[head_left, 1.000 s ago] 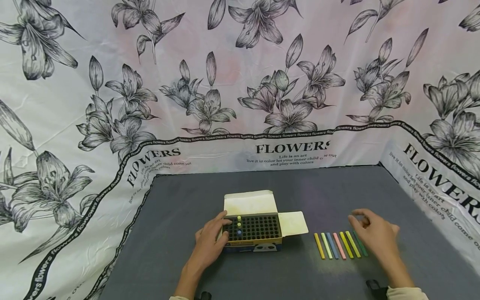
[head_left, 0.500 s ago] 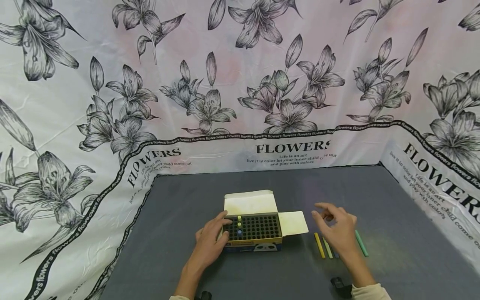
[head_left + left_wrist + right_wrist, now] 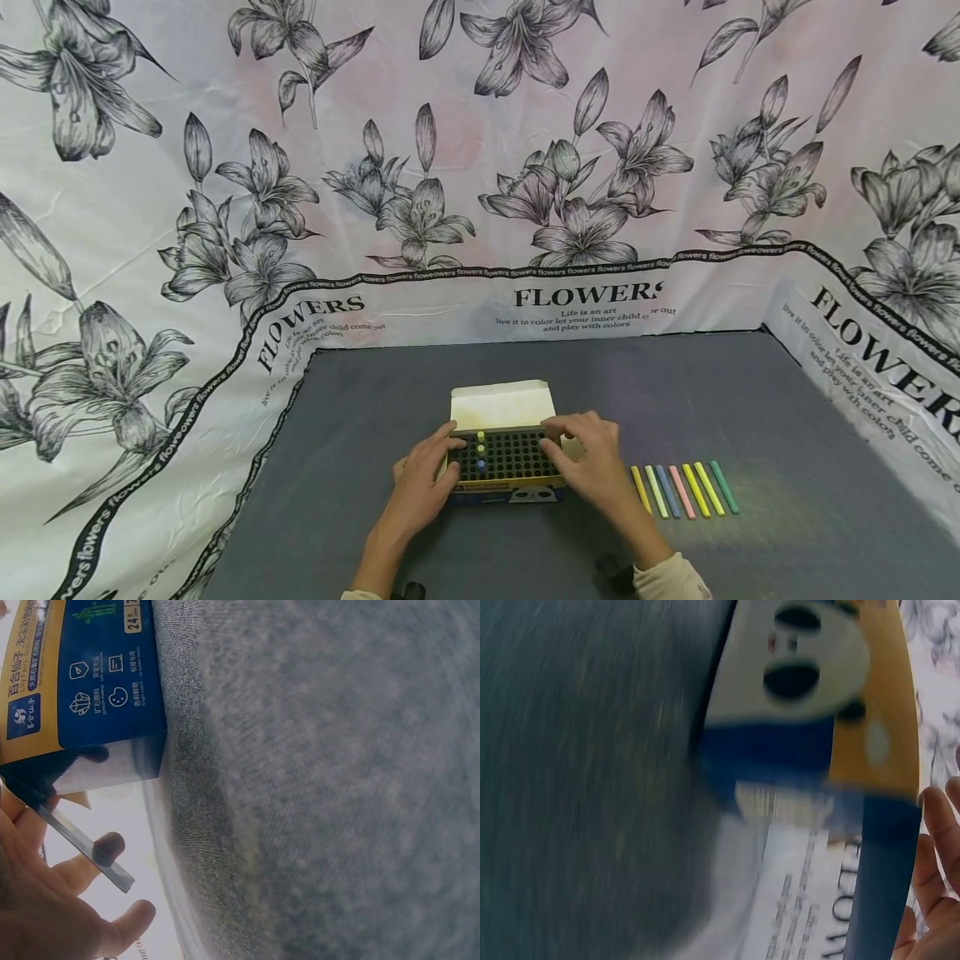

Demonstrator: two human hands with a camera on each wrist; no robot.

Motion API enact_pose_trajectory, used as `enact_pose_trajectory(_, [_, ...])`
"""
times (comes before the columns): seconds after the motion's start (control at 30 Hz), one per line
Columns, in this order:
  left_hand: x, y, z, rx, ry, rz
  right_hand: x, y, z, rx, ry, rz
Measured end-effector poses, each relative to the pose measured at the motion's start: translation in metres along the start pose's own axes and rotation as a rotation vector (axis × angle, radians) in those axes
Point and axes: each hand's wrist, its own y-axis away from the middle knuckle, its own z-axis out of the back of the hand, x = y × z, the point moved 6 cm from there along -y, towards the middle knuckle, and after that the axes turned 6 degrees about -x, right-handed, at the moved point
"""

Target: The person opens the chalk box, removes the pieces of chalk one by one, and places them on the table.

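An open chalk box (image 3: 491, 495), blue and yellow with a panda on its front, stands on the dark cloth. Its black insert (image 3: 521, 457) is full of round holes. Two yellow chalks (image 3: 481, 442) and a blue chalk (image 3: 481, 465) stand in the left part. My left hand (image 3: 420, 483) holds the box's left end, index finger over the edge and thumb near the front corner; its other fingers hang by the side flap (image 3: 82, 844). Thumb and index finger spread apart, my right hand (image 3: 592, 458) is at the box's right end, no chalk showing in it.
Several chalk sticks (image 3: 682, 492) in yellow, pale green, blue, pink and green lie in a row right of the box. The lid (image 3: 502, 406) is folded up at the back. A flower-printed curtain (image 3: 420, 308) borders the grey cloth (image 3: 360, 408).
My right hand has travelled left from the green end of the chalk row to the box's right end, uncovering the row. My left hand has stayed on the box.
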Motion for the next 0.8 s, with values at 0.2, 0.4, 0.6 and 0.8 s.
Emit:
enact_pose_trajectory(0.2, [0.000, 0.000, 0.000, 0.005, 0.009, 0.001, 0.015, 0.002, -0.028, 0.103, -0.027, -0.011])
enact_pose_trajectory(0.4, [0.000, 0.001, 0.001, 0.014, 0.013, -0.002, 0.023, 0.001, -0.054, 0.223, -0.012, 0.004])
enact_pose_trajectory(0.6, [0.001, 0.001, 0.001, 0.021, 0.021, 0.005, 0.028, 0.001, -0.074, 0.368, 0.020, 0.002])
enact_pose_trajectory(0.8, [0.001, 0.001, 0.001, 0.017, 0.027, 0.007, 0.030, -0.001, -0.080, 0.445, 0.036, -0.032])
